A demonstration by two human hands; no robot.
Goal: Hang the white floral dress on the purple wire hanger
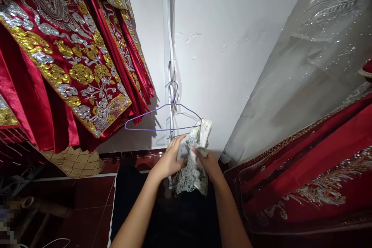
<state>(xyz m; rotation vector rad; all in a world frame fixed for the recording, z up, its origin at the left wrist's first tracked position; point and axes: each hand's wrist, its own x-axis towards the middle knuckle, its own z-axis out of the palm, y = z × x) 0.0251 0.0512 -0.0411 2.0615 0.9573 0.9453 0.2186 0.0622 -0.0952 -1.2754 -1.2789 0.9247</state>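
A thin purple clothes hanger (148, 130) hangs in front of a white wall, its hook by an upright white post. Over the hanger's right end lies a pale patterned garment (192, 174) with crinkled, gathered fabric, drooping below the bar. Beside its left edge is my left hand (170, 159), fingers stretched upward and thumb apart, with nothing in its grasp. My right hand (207, 159), slightly blurred, is closed on the garment's right side, fingers pinching the cloth. The other end of the hanger is bare.
Red garments with gold and silver embroidery (84, 69) hang at the left. To the right are a sheer, glittery white fabric (290, 73) and a red beaded garment (305, 186). The post (171, 27) runs up the white wall (226, 66). Dark red tiles (90, 209) cover the floor.
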